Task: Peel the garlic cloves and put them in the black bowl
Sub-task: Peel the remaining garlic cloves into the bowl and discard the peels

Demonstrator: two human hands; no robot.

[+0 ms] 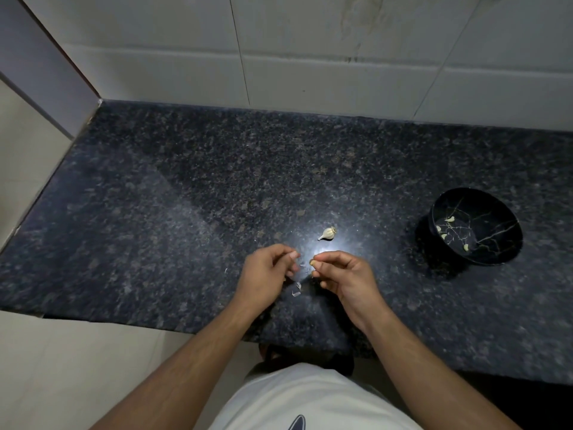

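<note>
My right hand [342, 276] pinches a small garlic clove [311, 262] between thumb and fingertips, just above the dark granite counter [186, 212]. A short gap to its left, my left hand [266, 273] hovers with fingers curled; whether it holds a bit of skin I cannot tell. An unpeeled garlic clove [327, 234] lies on the counter just beyond both hands. The black bowl [496, 243] with gold veins stands at the right, tilted toward me, with several peeled cloves [449, 219] inside.
Thin scraps of garlic skin [297, 290] lie on the counter between my wrists. White tiled wall [310, 57] runs along the back, and a side wall closes the left end. The counter's front edge runs just under my forearms.
</note>
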